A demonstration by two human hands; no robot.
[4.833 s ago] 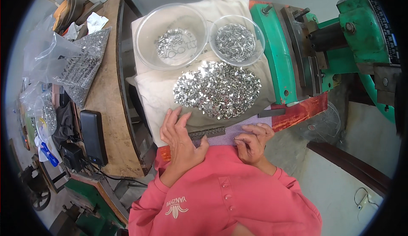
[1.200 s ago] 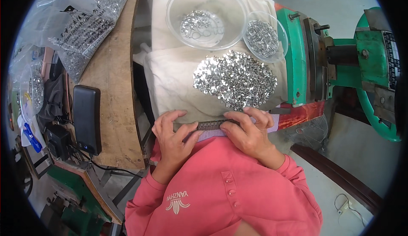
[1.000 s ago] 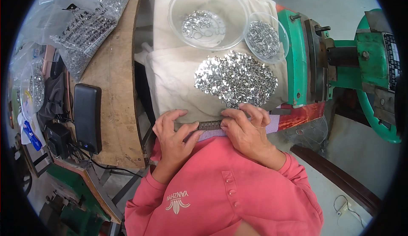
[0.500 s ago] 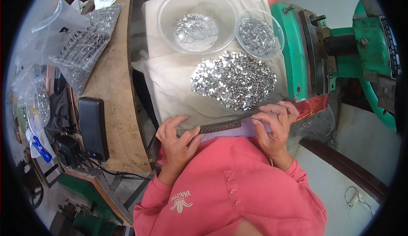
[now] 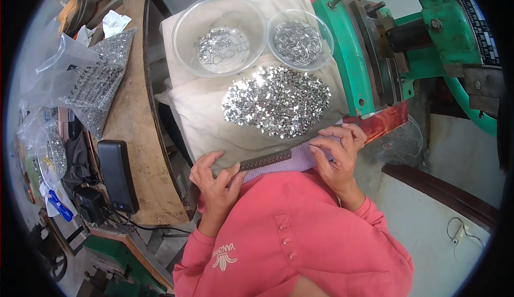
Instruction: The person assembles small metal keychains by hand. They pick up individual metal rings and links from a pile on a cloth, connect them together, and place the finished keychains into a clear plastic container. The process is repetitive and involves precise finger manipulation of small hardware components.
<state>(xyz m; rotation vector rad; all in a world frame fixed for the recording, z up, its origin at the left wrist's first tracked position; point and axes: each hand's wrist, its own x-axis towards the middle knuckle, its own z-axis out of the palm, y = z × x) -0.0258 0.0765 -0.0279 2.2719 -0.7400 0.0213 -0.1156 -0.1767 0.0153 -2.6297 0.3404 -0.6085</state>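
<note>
A dark, narrow strip with a row of small slots or teeth (image 5: pixel 265 160) lies along the near edge of the cloth-covered work surface. My left hand (image 5: pixel 217 183) pinches its left end between thumb and fingertips. Just past the strip's right end, my right hand (image 5: pixel 338 158) has its thumb and index finger pressed together; anything between them is too small to make out. Beyond the strip is a heap of small shiny metal pieces (image 5: pixel 278 101). Purple checked fabric (image 5: pixel 300 160) shows under the strip and beside my right hand.
A large clear tub (image 5: pixel 181 45) with a few metal bits and a smaller clear bowl (image 5: pixel 327 43) of metal pins stand behind the heap. At right is a green machine (image 5: pixel 356 83). The wooden table (image 5: pixel 136 131) at left holds a plastic bag of metal parts (image 5: pixel 99 88) and a black box (image 5: pixel 115 174).
The whole view has shifted, with the cloth and tubs now further left in it. Both hands keep nearly the same pose; the strip stays in my left hand.
</note>
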